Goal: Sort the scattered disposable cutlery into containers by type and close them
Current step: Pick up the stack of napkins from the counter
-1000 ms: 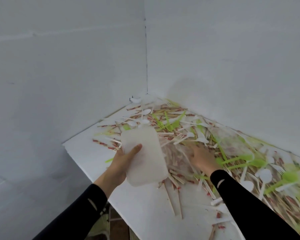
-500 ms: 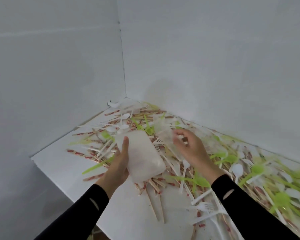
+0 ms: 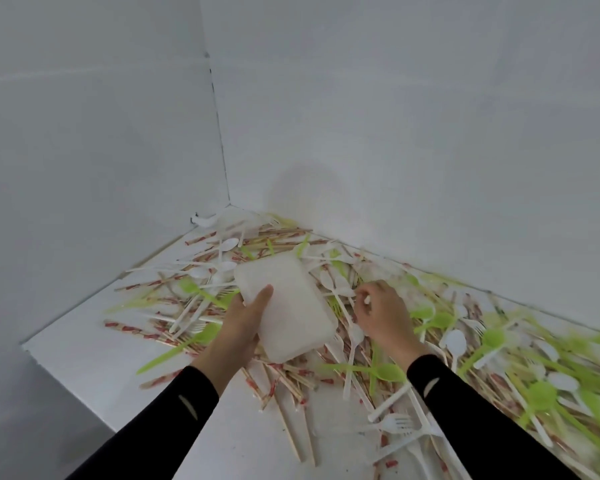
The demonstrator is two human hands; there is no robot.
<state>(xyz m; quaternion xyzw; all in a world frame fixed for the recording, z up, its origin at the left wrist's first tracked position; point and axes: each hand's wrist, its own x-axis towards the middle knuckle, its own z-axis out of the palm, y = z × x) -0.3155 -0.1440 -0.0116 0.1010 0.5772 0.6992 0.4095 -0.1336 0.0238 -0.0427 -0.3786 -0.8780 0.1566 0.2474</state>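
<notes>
Head cam: basically nothing sorted yet, cutlery (image 3: 388, 371) is strewn all over the desk (image 3: 94, 372). Left hand (image 3: 243, 323) grips a white container (image 3: 291, 306) over the pile, thumb on top. Right hand (image 3: 383, 313) hovers just right of it, fingers curled near a small white bit; can't tell if it's gripped.

Soft, even light leaves the white walls (image 3: 430, 133) a dull grey, with a faint blurred shadow on the wall at 12 o'clock of the hands and darker shade below the worktop (image 3: 84, 362) edge at 8 o'clock. The left hand (image 3: 236, 327), right hand (image 3: 385, 320) and container (image 3: 288, 306) at centre look fairly sharp, while the cutlery (image 3: 541, 394) toward 4 o'clock smears into streaks. The wide lens bows the wall seam (image 3: 219, 133) and the worktop's edges.
</notes>
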